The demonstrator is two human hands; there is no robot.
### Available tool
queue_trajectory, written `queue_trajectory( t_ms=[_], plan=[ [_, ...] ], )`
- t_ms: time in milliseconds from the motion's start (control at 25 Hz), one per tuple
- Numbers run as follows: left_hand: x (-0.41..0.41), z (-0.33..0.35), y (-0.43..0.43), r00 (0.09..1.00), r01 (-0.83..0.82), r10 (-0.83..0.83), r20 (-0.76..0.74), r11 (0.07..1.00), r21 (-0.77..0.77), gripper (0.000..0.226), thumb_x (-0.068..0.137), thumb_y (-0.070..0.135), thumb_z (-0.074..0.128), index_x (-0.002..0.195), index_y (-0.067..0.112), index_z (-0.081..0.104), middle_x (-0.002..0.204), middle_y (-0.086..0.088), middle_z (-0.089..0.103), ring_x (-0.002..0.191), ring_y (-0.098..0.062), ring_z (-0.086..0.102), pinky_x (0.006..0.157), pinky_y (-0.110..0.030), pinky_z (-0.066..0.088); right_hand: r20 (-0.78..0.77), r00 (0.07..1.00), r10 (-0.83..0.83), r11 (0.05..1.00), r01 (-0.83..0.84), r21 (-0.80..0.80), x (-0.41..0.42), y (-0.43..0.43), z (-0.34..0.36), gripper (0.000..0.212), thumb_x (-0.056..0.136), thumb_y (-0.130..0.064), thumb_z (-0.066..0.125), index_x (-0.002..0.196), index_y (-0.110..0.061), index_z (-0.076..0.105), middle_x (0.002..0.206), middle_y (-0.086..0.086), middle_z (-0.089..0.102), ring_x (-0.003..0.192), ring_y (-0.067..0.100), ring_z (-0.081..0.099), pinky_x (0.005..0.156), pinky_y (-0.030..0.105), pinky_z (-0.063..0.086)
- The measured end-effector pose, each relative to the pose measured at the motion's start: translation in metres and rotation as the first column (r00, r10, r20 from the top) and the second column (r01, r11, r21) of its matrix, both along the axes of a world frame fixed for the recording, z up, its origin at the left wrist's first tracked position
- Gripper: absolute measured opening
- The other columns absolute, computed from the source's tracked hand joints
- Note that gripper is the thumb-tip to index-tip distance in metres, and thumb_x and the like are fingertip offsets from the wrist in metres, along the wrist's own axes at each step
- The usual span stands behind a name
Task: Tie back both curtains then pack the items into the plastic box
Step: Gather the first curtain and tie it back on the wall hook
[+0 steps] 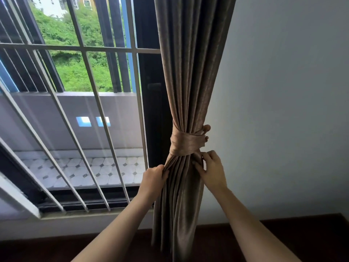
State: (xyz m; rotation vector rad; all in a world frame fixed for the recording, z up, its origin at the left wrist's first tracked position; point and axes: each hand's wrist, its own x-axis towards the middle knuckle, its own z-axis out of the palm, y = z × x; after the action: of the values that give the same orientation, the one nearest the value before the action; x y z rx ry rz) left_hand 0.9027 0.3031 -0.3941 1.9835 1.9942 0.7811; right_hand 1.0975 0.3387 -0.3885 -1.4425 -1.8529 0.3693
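A brown curtain hangs at the right side of the window, gathered into a bundle. A matching fabric tie-back is wrapped around its waist and hooked on a wall hook with round knobs at the right. Just below the tie-back, my left hand pinches the folds on the curtain's left edge. On the curtain's right edge, my right hand grips the folds. No second curtain, plastic box or loose items are in view.
A window with grey metal bars fills the left, with a dark sliding frame beside the curtain. A plain pale wall is at the right. Dark wooden floor runs along the bottom.
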Motion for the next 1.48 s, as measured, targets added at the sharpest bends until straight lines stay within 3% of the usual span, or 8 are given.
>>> queue_trajectory(
  t_ms=[120,240,480,640,760,1040,1320,1480],
  plan=[
    [0.004,0.001,0.001,0.995,0.046,-0.054,0.08,0.994,0.099,0.017,0.089,0.021,0.055,0.093,0.008,0.064,0.077,-0.011,0.068,0.069,-0.03,0.062,0.064,-0.037,0.048,-0.053,0.993,-0.104,0.989,0.109,0.102,-0.014,-0.012,-0.013,0.034,0.087,-0.006,0.06,0.121,-0.006,0.06,0.102,0.011,0.065,0.083,0.024,0.065,0.075,0.032,0.054],
    [0.006,-0.015,-0.006,0.994,0.103,-0.107,0.021,0.986,0.129,0.019,0.094,0.017,0.051,0.089,0.002,0.062,0.071,-0.014,0.066,0.063,-0.034,0.063,0.062,-0.041,0.051,-0.015,0.998,-0.058,0.979,0.06,0.193,-0.02,-0.021,-0.024,0.026,0.081,0.002,0.063,0.106,-0.002,0.067,0.078,0.011,0.07,0.062,0.024,0.065,0.059,0.024,0.048],
    [-0.001,0.002,0.009,0.99,0.113,-0.119,-0.079,0.991,-0.067,0.02,0.091,0.016,0.047,0.091,0.0,0.06,0.085,-0.019,0.067,0.08,-0.036,0.063,0.069,-0.04,0.047,0.083,0.991,0.109,0.992,-0.103,-0.067,0.001,-0.012,-0.001,0.021,0.084,-0.024,0.061,0.081,-0.005,0.068,0.072,0.01,0.069,0.059,0.022,0.062,0.058,0.027,0.045],
    [-0.018,0.05,-0.003,0.951,0.176,-0.263,0.164,0.894,0.412,0.033,0.082,0.016,0.059,0.111,0.002,0.065,0.095,-0.011,0.071,0.082,-0.011,0.066,0.077,-0.016,0.055,-0.048,0.994,0.103,0.905,-0.073,0.418,0.028,-0.006,0.053,0.017,0.088,-0.019,0.055,0.093,-0.007,0.067,0.089,0.004,0.067,0.07,0.007,0.06,0.066,0.02,0.052],
    [-0.016,0.086,0.012,0.913,0.282,-0.407,0.03,0.682,0.675,0.022,0.087,0.005,0.06,0.107,-0.003,0.064,0.098,-0.012,0.067,0.082,-0.009,0.062,0.078,-0.014,0.053,0.182,0.951,0.248,0.84,-0.305,0.449,0.028,0.009,0.094,0.022,0.091,-0.012,0.055,0.11,-0.006,0.063,0.103,0.006,0.066,0.084,0.013,0.061,0.075,0.02,0.049],
    [-0.02,0.111,0.031,0.912,0.403,-0.343,-0.224,0.653,0.641,0.022,0.091,0.018,0.059,0.106,0.003,0.065,0.103,-0.011,0.065,0.088,-0.022,0.064,0.072,-0.033,0.055,0.488,0.812,0.319,0.87,-0.455,0.188,0.024,0.022,0.128,0.028,0.092,-0.028,0.052,0.105,-0.006,0.065,0.117,0.013,0.055,0.079,0.03,0.062,0.07,0.039,0.052],
    [-0.022,0.132,0.04,0.862,0.507,-0.389,-0.325,0.632,0.586,0.023,0.094,0.021,0.051,0.091,0.006,0.067,0.093,-0.011,0.061,0.081,-0.024,0.061,0.063,-0.045,0.053,0.664,0.744,0.077,0.848,-0.399,0.349,0.021,0.015,0.127,0.022,0.081,-0.024,0.069,0.09,-0.004,0.067,0.108,0.016,0.063,0.064,0.037,0.065,0.049,0.039,0.05],
    [-0.018,0.134,0.04,0.871,0.488,-0.389,-0.301,0.616,0.619,0.02,0.091,0.018,0.057,0.089,0.006,0.072,0.091,-0.009,0.066,0.082,-0.022,0.064,0.068,-0.04,0.056,0.604,0.793,0.076,0.875,-0.344,0.341,0.025,0.017,0.127,0.019,0.085,-0.024,0.064,0.092,-0.007,0.068,0.108,0.012,0.063,0.067,0.036,0.065,0.055,0.038,0.05]
  ],
)
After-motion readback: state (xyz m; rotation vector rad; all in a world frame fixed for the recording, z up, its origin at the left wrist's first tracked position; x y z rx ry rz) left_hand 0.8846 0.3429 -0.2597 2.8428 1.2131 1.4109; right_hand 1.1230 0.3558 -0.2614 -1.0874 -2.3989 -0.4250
